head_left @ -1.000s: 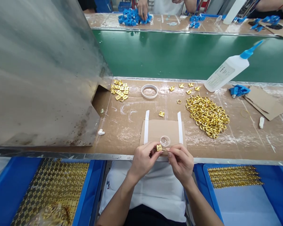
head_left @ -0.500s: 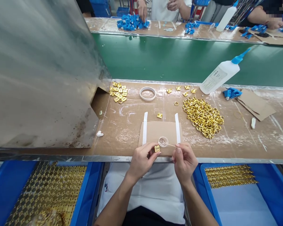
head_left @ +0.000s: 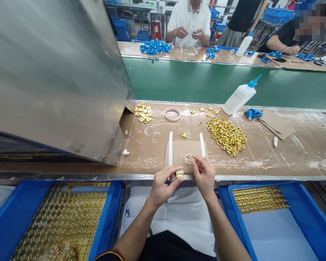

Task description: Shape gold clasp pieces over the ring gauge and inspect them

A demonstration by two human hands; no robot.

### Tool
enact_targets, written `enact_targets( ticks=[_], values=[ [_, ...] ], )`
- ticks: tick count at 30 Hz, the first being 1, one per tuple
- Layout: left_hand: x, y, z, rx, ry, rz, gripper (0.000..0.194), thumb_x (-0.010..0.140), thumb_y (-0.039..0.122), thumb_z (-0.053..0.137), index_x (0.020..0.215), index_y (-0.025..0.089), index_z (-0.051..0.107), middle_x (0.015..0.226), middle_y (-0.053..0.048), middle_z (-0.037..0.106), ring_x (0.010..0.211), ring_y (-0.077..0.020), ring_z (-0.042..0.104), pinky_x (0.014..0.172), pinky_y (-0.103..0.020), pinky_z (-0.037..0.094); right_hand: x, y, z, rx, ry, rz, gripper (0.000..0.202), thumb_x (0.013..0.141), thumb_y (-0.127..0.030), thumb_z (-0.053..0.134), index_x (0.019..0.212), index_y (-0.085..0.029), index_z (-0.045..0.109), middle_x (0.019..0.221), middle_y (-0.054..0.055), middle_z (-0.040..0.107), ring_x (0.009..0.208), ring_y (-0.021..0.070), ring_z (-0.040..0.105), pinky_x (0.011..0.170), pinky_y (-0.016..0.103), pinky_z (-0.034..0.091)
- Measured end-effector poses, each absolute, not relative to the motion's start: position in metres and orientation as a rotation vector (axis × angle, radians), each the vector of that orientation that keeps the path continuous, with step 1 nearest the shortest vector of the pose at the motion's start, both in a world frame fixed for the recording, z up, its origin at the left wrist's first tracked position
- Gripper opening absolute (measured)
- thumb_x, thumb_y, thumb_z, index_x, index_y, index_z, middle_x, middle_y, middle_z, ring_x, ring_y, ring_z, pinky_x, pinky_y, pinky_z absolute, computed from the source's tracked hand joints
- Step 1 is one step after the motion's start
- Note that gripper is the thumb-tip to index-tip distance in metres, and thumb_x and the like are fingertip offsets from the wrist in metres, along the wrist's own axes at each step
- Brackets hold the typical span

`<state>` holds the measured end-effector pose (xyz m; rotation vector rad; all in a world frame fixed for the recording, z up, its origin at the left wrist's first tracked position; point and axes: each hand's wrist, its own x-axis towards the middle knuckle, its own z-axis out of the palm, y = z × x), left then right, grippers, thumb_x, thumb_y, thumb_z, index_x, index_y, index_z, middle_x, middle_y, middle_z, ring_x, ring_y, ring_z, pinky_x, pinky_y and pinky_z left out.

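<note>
At the bench's [head_left: 149, 154] front edge, the left hand [head_left: 163, 184] pinches a gold square [head_left: 179, 174], face up, its longer side indistinct. Just beyond, the right hand [head_left: 205, 174] pinches a thin stick [head_left: 191, 161], pointing leftward at a cup [head_left: 185, 158]. A bottle [head_left: 237, 99] stands by the far edge.

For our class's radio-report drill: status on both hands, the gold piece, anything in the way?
Left hand holding gold piece. Right hand at clear cup, contact unclear. Nothing seen standing between piece and cup.

blue bundle [head_left: 253, 114] beside cardboard pieces [head_left: 279, 125], green surface [head_left: 184, 79] beyond, person in white [head_left: 189, 22] opposite
</note>
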<state>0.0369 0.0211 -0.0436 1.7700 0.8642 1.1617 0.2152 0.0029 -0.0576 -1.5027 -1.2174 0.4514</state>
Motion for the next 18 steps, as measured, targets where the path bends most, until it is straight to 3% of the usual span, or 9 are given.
enact_targets(
  ticks=[4,6,8,12,18],
  values=[
    [0.029,0.009,-0.033,1.774,0.833,1.199,0.022,0.092,0.031,0.071,0.109,0.018,0.074,0.084,-0.005,0.075,0.061,-0.0121,0.058,0.061,-0.024,0.052,0.213,-0.010,-0.054,-1.404,-1.031,0.553,0.039,0.088,-0.036,0.067,0.123,-0.023,0.062,0.097,0.003,0.062,0.057,0.0097,0.054,0.050,0.023,0.046],
    [0.024,0.002,-0.027,1.790,0.814,1.233,0.021,0.092,0.031,0.070,0.108,0.018,0.073,0.085,-0.006,0.076,0.063,-0.0130,0.060,0.062,-0.025,0.052,0.208,-0.027,-0.043,-1.387,-0.926,0.513,0.032,0.088,-0.038,0.069,0.116,-0.023,0.062,0.095,0.002,0.062,0.062,0.0108,0.058,0.056,0.024,0.049],
    [0.020,-0.006,-0.022,1.802,0.780,1.268,0.020,0.093,0.031,0.071,0.107,0.018,0.072,0.089,-0.008,0.077,0.066,-0.0138,0.063,0.063,-0.025,0.053,0.198,-0.049,-0.029,-1.406,-0.953,0.603,0.020,0.095,-0.041,0.062,0.099,-0.022,0.066,0.074,-0.001,0.059,0.061,0.0124,0.057,0.058,0.024,0.049],
    [0.012,-0.026,-0.015,1.793,0.725,1.271,0.022,0.092,0.034,0.072,0.106,0.017,0.073,0.092,-0.009,0.078,0.077,-0.0168,0.068,0.069,-0.027,0.055,0.174,-0.084,-0.003,-1.275,-1.169,1.070,0.040,0.098,-0.053,0.055,0.081,-0.019,0.066,0.062,-0.001,0.056,0.057,0.0137,0.054,0.053,0.025,0.047],
    [0.000,-0.062,-0.012,1.774,0.771,1.268,0.023,0.093,0.030,0.071,0.113,0.018,0.074,0.096,-0.010,0.078,0.086,-0.0192,0.070,0.077,-0.030,0.056,0.153,-0.103,-0.005,-1.148,-1.075,1.376,0.044,0.093,-0.059,0.062,0.078,-0.019,0.064,0.059,-0.002,0.052,0.052,0.0111,0.045,0.050,0.024,0.041]
  ],
)
